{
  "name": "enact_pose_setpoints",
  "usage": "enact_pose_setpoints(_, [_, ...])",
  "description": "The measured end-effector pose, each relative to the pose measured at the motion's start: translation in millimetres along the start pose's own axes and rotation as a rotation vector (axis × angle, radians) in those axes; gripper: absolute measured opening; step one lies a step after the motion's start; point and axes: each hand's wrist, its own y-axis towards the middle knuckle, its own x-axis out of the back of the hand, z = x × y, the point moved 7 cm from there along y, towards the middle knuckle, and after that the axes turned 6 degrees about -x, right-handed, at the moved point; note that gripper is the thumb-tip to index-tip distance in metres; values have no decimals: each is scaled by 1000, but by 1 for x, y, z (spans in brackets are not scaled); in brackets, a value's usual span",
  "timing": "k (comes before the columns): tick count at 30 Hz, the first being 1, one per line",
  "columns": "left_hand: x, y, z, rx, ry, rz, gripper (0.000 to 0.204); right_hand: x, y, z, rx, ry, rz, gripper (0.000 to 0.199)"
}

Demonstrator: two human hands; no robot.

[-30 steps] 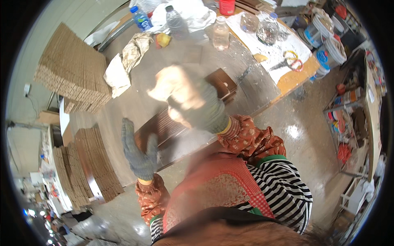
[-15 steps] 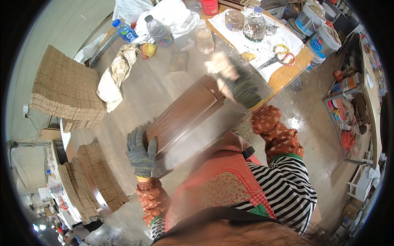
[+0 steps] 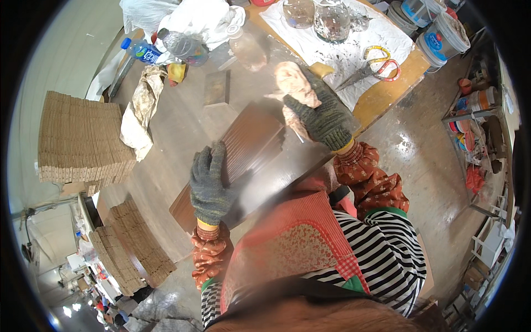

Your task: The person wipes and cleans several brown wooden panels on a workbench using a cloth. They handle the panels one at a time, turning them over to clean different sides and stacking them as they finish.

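Observation:
Both my hands wear dark grey-green knitted gloves. My left hand (image 3: 210, 182) lies across the brown grooved strips (image 3: 251, 135), its fingers stretched out flat on them. They lie slanting on the worktable in front of me, with the lower left end sticking out past my hand. Beyond their far right end, my right hand (image 3: 325, 117) is closed round a crumpled beige rag (image 3: 297, 83), part of which hangs down beside the strips. A small dark rectangular block (image 3: 217, 88) lies on the table behind them.
Scissors (image 3: 370, 69) and clear jars (image 3: 332, 25) lie on a white cloth at back right. Bottles (image 3: 246, 48) and a stained cloth (image 3: 138, 110) are at back left. Stacks of brown slats (image 3: 83, 135) stand left; buckets (image 3: 442, 39) stand far right.
My left hand has moved right, onto the strips, whose end now shows left of it. My right hand, blurred before, is still near the far end with the rag. The view has shifted slightly.

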Motion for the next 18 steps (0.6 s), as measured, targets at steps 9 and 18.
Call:
enact_pose_setpoints(9, [-5,6,-3,5,85,12,88,-80,-25,-4,191,3,316,47])
enact_pose_setpoints(18, [-8,1,5,27,61,3,90,-11,53,-33,-213,632,558,36])
